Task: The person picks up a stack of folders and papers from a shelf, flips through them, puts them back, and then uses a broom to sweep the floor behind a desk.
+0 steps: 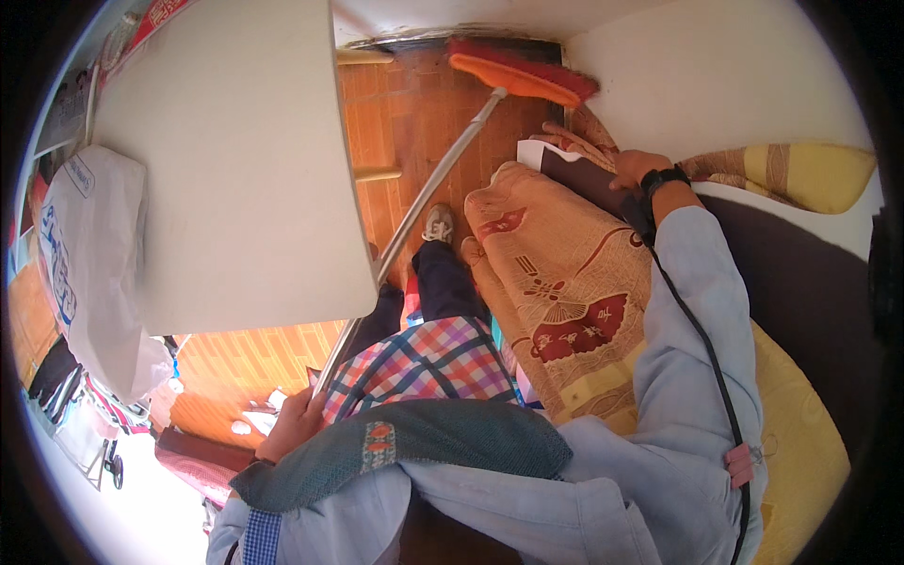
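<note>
My left hand [293, 424] grips the lower end of a long metal broom handle [438, 173], which slants up past the corner of a white tabletop [247, 176]. At its far end an orange broom head [519, 79] with red bristles, slightly blurred, is by the wall corner. My right hand [634, 169], with a black band on the wrist, is at the edge of a dark panel with a white rim [580, 169], beside a patterned orange fabric cover [565, 282]. Its fingers are bent at that edge; their far side is hidden.
Wooden floor [395, 127] shows between the table and the covered furniture. Wooden table legs [378, 173] stick out from under the tabletop. A white plastic bag [99, 261] hangs at the table's left side. A pinkish-red seat [201, 459] stands lower left. A black cable [699, 328] runs along my right sleeve.
</note>
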A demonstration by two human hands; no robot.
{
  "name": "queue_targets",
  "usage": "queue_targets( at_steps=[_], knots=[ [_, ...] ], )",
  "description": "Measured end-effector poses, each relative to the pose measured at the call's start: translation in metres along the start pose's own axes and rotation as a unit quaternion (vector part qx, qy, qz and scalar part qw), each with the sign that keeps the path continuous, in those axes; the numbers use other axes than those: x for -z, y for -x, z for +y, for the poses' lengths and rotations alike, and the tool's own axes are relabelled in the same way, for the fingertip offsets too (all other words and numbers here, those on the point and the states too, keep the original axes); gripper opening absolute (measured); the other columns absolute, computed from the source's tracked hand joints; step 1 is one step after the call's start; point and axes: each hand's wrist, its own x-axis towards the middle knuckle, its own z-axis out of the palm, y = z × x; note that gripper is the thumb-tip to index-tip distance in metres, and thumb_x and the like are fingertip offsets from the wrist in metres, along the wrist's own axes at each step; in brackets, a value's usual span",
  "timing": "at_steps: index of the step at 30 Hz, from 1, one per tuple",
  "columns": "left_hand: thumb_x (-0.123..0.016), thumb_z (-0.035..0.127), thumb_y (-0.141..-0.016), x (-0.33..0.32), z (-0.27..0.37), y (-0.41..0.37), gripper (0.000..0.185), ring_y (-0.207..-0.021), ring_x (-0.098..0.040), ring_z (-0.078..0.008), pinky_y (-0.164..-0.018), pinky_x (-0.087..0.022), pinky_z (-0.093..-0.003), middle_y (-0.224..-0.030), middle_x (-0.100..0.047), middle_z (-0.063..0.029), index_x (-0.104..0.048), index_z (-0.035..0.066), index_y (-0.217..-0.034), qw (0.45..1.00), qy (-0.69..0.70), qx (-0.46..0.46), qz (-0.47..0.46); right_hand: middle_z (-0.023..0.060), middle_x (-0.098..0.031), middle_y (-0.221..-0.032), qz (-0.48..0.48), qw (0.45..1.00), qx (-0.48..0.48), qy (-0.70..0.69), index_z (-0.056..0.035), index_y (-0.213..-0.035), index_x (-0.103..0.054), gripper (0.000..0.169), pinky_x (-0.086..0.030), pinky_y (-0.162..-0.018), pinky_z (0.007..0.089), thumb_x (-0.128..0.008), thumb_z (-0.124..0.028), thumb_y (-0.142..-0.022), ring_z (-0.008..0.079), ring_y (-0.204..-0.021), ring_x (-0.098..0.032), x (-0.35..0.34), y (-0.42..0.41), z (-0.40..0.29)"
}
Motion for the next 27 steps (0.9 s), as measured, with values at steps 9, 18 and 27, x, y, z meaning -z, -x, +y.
queue_targets(
  at_steps=[9, 18, 27],
  knots=[
    [-0.049, 0.027, -0.093, 0.006, -0.032, -0.026, 0.028, -0.054, -0.054, -0.0253, -0.051, -0.04, -0.0364, -0.06, -0.052, -0.0152, -0.052, 0.0, -0.087, 0.994, -0.088, -0.043, 0.042, 0.0144, -0.056, -0.123, -0.015, 0.999, -0.001, -0.042, -0.0065, -0.126, -0.05, 0.059, -0.045, -0.093, 0.0428, -0.068, -0.036, -0.079, 0.0305, -0.112, -0.054, -0.042, -0.01, 0.008],
    [-0.054, 0.032, -0.089, 0.031, -0.048, 0.004, 0.029, -0.06, -0.057, -0.0423, -0.052, -0.042, -0.0494, -0.059, -0.055, -0.0214, -0.05, 0.004, -0.084, 0.965, -0.224, -0.023, 0.135, 0.0144, -0.053, -0.126, 0.007, 0.999, 0.029, -0.031, -0.0179, -0.139, -0.035, 0.071, -0.045, -0.092, 0.0422, -0.068, -0.035, -0.079, 0.0292, -0.114, -0.053, -0.039, 0.001, -0.004],
    [-0.062, 0.028, -0.083, 0.03, -0.036, 0.006, 0.026, -0.058, -0.057, -0.037, -0.051, -0.044, -0.0458, -0.06, -0.055, -0.0159, -0.048, 0.007, -0.08, 0.916, -0.329, -0.103, 0.204, 0.0149, -0.058, -0.118, 0.007, 1.0, -0.02, -0.012, -0.0058, -0.12, -0.054, 0.057, -0.047, -0.089, 0.0407, -0.072, -0.036, -0.075, 0.0282, -0.109, -0.056, -0.043, -0.004, -0.001]
  ],
)
